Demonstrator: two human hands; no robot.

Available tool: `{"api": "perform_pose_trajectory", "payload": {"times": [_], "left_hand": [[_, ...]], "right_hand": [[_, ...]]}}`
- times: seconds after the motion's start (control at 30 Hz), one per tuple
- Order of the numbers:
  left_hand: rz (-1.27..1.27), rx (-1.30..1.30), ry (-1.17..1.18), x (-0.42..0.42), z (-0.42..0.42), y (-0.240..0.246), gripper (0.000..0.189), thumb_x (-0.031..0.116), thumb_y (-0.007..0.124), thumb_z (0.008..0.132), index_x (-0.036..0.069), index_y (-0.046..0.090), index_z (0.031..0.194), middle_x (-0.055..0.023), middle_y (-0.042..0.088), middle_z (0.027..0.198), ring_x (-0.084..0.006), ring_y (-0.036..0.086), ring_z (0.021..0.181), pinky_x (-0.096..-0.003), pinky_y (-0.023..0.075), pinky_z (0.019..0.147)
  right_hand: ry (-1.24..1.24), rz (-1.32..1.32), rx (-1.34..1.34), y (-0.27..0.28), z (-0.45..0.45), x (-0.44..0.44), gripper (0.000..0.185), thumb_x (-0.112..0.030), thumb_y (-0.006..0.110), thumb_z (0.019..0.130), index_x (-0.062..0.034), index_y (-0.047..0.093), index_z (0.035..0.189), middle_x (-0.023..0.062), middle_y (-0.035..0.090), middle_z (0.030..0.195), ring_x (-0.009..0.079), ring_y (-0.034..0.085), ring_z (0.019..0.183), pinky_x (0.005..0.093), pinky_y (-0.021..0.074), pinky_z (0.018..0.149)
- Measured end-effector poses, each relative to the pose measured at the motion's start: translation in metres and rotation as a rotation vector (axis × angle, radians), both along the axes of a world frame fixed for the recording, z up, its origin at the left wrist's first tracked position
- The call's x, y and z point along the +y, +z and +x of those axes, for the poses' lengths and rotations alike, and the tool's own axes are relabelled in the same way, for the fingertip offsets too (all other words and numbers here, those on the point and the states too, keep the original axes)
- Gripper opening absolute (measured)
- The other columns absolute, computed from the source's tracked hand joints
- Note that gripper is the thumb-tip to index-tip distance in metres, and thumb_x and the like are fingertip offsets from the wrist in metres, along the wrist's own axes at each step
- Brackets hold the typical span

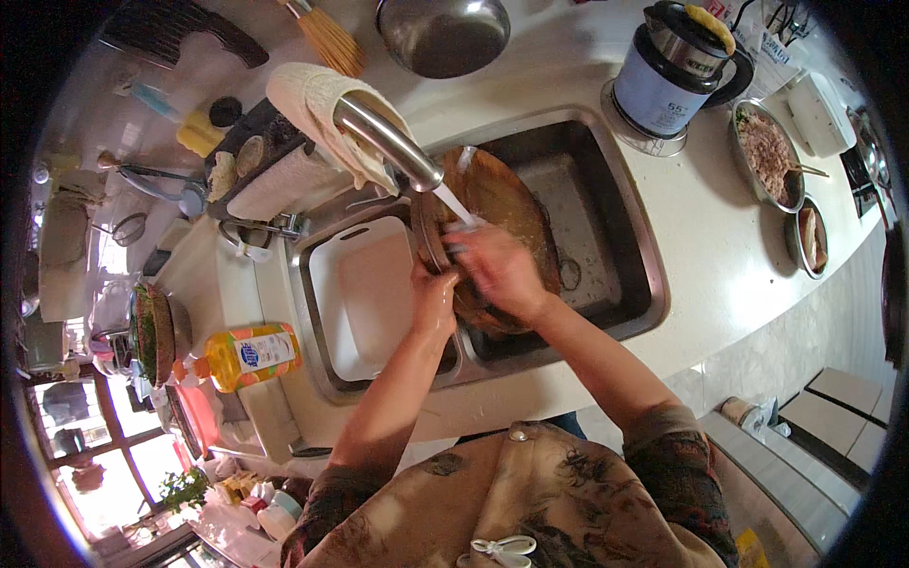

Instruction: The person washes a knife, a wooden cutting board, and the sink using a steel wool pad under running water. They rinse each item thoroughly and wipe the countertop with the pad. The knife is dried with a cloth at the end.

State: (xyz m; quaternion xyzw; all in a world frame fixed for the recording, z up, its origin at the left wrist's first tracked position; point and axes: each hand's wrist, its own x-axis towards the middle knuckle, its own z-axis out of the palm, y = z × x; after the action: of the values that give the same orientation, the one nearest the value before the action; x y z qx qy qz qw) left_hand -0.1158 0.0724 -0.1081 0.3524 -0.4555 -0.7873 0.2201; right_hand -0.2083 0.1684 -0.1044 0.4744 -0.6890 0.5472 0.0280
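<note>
A round wooden cutting board [508, 188] stands tilted over the right basin of a double steel sink [653, 284]. My left hand [433, 295] grips the board's thick edge on its left side. Against the board's face lies my right hand [501, 270], blurred by motion; whether it holds something small is unclear. Water runs from a steel faucet [387, 142] onto the board just beyond my right fingers. A cream cloth [309, 92] is draped over the faucet. In the left basin rests a white plastic cutting board [369, 298].
A yellow dish soap bottle [252, 355] lies left of the sink. Behind it stand a steel bowl [444, 35] and a bamboo brush [330, 39]. On the right are an electric kettle [664, 78], a bowl of minced meat [767, 156] with chopsticks, and a smaller metal bowl [807, 238].
</note>
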Motion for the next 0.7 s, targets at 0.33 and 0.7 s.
{"api": "perform_pose_trajectory", "payload": {"times": [0.33,0.7], "left_hand": [[-0.021,-0.079,-0.128,-0.009,0.057,0.005,0.062,-0.009,0.064,0.065,0.004,0.046,0.122,-0.0079,0.058,0.108,-0.0211,0.057,0.099,-0.0341,0.0456,0.087],[0.053,-0.002,0.016,-0.006,0.083,-0.004,0.059,-0.01,0.061,0.07,0.005,0.044,0.124,-0.0082,0.055,0.114,-0.0225,0.055,0.104,-0.0368,0.045,0.091]], "right_hand": [[-0.019,0.331,-0.306,-0.041,-0.096,-0.102,0.032,-0.036,0.05,0.09,-0.0065,0.063,0.085,0.0196,0.065,0.086,0.0381,0.061,0.087,0.0466,0.0475,0.078],[-0.284,0.504,-0.327,-0.121,0.019,-0.028,0.048,-0.002,0.049,0.083,-0.0127,0.048,0.13,0.0208,0.059,0.11,0.0433,0.058,0.093,0.0483,0.0473,0.077]]}}
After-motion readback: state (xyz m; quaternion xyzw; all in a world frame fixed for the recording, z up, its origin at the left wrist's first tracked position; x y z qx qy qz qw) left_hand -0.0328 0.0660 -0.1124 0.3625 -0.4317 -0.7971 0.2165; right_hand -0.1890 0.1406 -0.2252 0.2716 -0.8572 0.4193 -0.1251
